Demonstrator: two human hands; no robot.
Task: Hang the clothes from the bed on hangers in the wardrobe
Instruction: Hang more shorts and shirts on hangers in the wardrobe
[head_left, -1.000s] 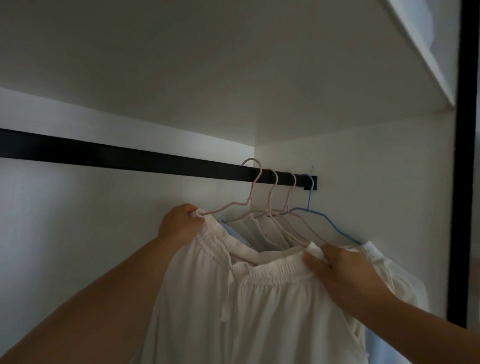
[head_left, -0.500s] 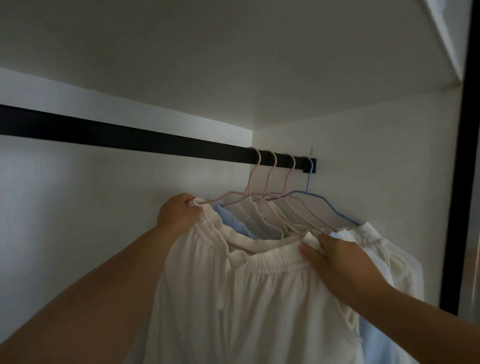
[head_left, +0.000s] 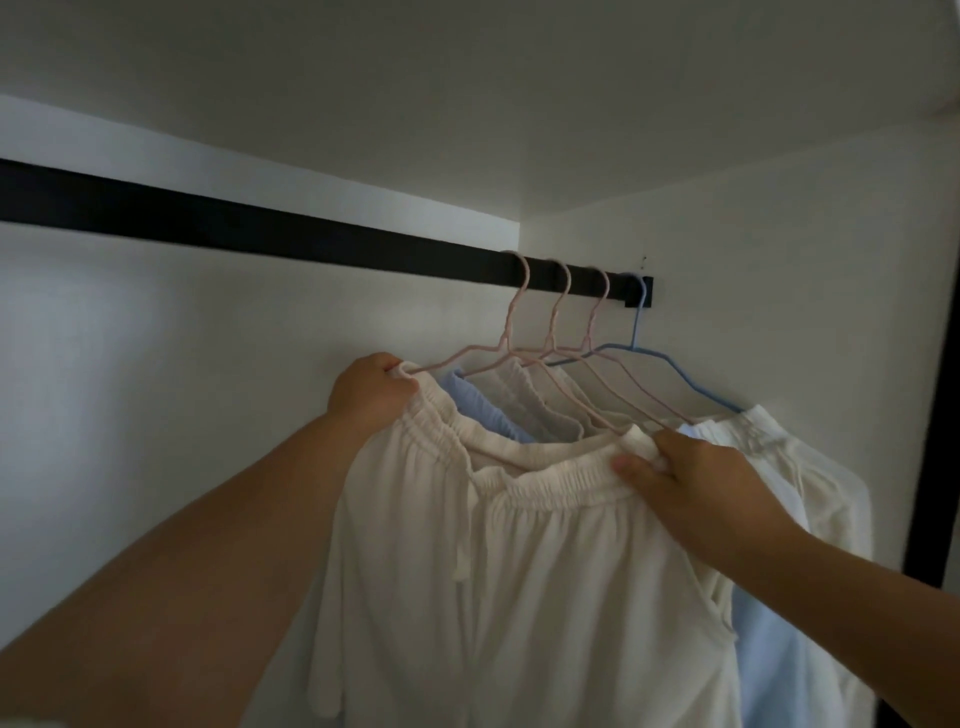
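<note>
A: So, what hangs there?
B: White trousers (head_left: 519, 571), soft, with a gathered elastic waistband, on a thin pink hanger (head_left: 511, 332) hooked over the flat black rail (head_left: 260, 228).
A: The hands?
B: Left hand (head_left: 371, 389) and right hand (head_left: 691, 478) each pinch a waistband end.

rail (head_left: 234, 221) bare leftward | hangers (head_left: 561, 317) crowd right end at side wall (head_left: 779, 312)

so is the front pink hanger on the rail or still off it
On the rail: the front pink hanger has its hook over the black rail, beside three other hooks.
</note>
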